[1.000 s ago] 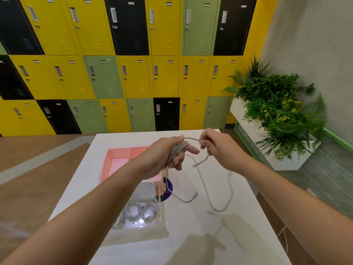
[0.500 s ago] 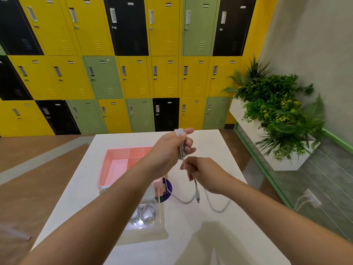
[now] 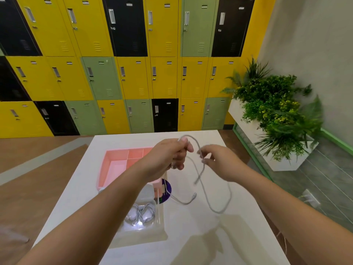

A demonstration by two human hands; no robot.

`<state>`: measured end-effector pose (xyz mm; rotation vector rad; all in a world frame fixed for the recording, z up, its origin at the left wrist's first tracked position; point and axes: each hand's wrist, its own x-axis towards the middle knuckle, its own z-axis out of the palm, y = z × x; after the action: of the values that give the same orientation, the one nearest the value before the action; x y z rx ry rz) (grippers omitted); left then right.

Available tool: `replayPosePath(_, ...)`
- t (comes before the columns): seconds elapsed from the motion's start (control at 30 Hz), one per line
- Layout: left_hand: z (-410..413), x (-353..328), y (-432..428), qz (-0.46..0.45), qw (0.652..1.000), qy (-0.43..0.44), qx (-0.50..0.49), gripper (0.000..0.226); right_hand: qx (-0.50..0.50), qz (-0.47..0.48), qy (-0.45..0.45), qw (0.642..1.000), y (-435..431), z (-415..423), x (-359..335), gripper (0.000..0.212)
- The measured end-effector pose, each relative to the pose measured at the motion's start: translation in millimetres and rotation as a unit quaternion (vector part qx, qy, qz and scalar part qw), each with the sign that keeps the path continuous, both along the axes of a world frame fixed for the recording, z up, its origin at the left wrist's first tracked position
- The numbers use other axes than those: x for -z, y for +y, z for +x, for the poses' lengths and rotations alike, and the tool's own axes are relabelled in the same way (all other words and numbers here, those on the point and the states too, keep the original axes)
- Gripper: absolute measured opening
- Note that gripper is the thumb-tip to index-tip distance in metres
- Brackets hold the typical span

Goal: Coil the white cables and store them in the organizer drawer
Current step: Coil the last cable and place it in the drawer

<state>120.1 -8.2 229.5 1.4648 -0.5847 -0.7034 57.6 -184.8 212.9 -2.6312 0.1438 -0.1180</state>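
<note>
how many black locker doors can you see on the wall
6, some cut by the frame. Top row: left edge, middle, right. Middle row: left edge. Bottom row: left, centre. Others may lie outside the frame.

Both hands raised — left hand (image 3: 168,155) fisted, right hand (image 3: 219,161) pinching (fingertips together).

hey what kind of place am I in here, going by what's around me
Probably a locker area in an office or shared workspace: a wall of yellow, green and black lockers, a white table, and a planter of greenery by the wall.
</note>
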Motion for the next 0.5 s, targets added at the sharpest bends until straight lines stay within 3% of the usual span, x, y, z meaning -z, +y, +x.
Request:
replayPosePath(0.1, -5, 0, 0, 0.010, 0.999, 0.014, 0.044, 0.034, -0.023, 0.105, -0.083, 0.991, 3, 1, -7, 0.025)
replayPosePath(0.3, -6, 3, 1, -0.007, 0.995, 0.051, 0.089, 0.037, 0.003, 0.216, -0.224, 0.950, 17, -2, -9, 0.011)
replayPosePath(0.4, -5, 3, 1, -0.022, 0.995, 0.059, 0.081, 0.037, -0.003, 0.213, -0.203, 0.956, 22, -7, -2, 0.012)
replayPosePath(0.5, -3, 2, -1, -0.035, 0.995, 0.066, 0.060, 0.038, -0.034, 0.347, -0.120, 0.930, 27, -11, 5, 0.016)
